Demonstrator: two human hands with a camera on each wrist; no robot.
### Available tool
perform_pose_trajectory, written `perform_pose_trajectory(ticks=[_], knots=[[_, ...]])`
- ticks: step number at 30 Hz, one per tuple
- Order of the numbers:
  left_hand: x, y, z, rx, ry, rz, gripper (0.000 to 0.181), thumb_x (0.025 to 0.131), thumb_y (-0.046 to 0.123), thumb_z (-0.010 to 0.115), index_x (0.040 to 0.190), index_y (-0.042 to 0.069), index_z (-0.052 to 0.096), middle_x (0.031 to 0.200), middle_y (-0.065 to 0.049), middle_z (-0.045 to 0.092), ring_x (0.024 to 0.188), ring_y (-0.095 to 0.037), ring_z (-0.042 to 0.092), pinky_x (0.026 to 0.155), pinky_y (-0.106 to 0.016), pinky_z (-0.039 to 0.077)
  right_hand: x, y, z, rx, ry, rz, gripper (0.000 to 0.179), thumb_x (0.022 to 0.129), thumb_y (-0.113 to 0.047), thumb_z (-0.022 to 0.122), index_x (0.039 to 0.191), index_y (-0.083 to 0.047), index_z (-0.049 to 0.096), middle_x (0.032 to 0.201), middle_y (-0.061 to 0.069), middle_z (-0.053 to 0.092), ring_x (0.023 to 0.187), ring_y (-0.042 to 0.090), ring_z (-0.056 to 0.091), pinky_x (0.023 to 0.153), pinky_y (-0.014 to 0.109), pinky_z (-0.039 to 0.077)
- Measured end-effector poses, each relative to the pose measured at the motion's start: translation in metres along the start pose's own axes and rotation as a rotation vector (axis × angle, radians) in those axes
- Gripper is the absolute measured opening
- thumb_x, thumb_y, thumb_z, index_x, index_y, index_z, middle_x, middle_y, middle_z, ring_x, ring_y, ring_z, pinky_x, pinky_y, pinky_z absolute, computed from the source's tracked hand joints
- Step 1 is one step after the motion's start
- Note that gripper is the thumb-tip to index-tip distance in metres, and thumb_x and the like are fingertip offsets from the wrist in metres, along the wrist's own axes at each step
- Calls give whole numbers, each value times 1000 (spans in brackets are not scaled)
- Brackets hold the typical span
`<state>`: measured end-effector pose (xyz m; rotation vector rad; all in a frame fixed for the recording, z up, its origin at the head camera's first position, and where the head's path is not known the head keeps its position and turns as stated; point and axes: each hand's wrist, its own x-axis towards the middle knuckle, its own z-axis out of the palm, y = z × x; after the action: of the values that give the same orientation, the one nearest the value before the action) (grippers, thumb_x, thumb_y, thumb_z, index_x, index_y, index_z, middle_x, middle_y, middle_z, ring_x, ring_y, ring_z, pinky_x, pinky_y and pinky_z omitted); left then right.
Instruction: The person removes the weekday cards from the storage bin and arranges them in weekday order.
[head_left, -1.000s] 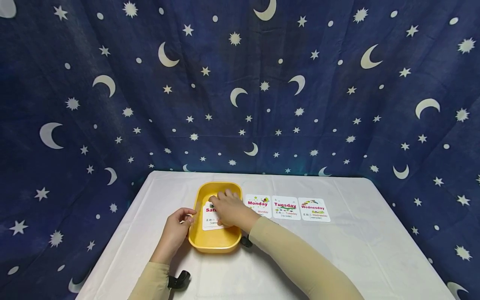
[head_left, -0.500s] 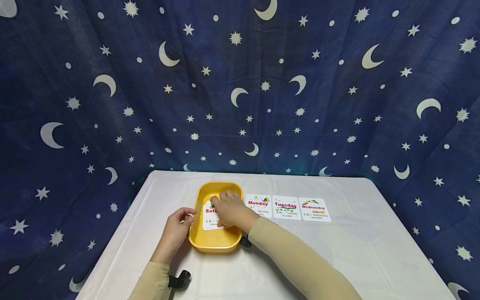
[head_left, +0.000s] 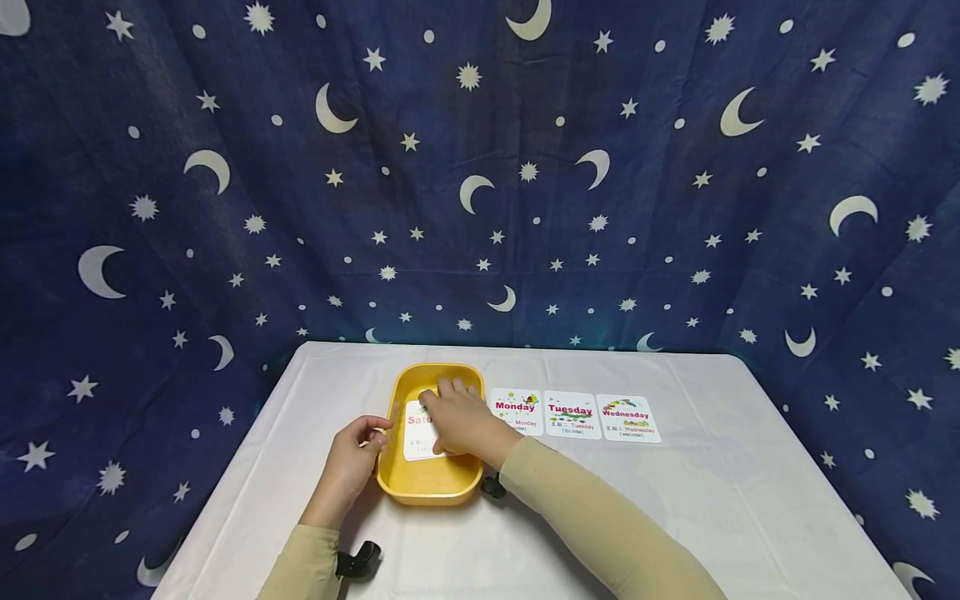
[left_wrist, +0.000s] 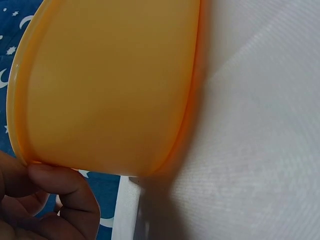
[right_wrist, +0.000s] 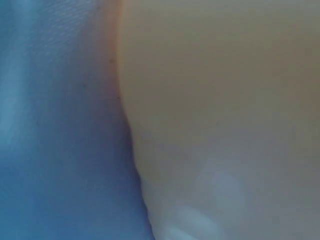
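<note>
My left hand pinches the left rim of a yellow plastic tray. In the left wrist view, the thumb and a curled finger of that hand meet at the edge of the tray. Inside the tray, my right hand grips a white card whose red print begins "Satu". The thumb is at its lower side and the fingers near its top, so the card's right part is hidden. The right wrist view is blurred and filled mostly by the tray wall.
To the right of the tray, Monday, Tuesday and Wednesday cards lie in a row on the white-covered table. A dark blue curtain with moons and stars hangs behind.
The card's print looks paler now, with glare on its surface, and the second card edge seen below it earlier no longer shows. Both hands stay nearly in place.
</note>
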<state>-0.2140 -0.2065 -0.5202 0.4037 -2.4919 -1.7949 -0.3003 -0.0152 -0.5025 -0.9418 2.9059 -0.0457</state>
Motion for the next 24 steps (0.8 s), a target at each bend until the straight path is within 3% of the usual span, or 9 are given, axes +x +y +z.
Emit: perform_pose_trajectory(ticks=[15,24], knots=[[-1,0,0,-7,-3,7,21,106,0,56,121,1,70,94,-7,57,69,-15,49,54,-24,46,-2,4,1,54,81,-23,92,74,-39,100,151,-22,54,125,3,48,109,23,44,98,35,46],[-1,0,0,-4,3,10,21,106,-1,55,121,1,70,93,-7,57,69,-14,50,55,-24,46,-4,5,-2,77,133,-39,76,80,-21,94,147,-22,59,121,4,48,105,21,42,94,30,45]])
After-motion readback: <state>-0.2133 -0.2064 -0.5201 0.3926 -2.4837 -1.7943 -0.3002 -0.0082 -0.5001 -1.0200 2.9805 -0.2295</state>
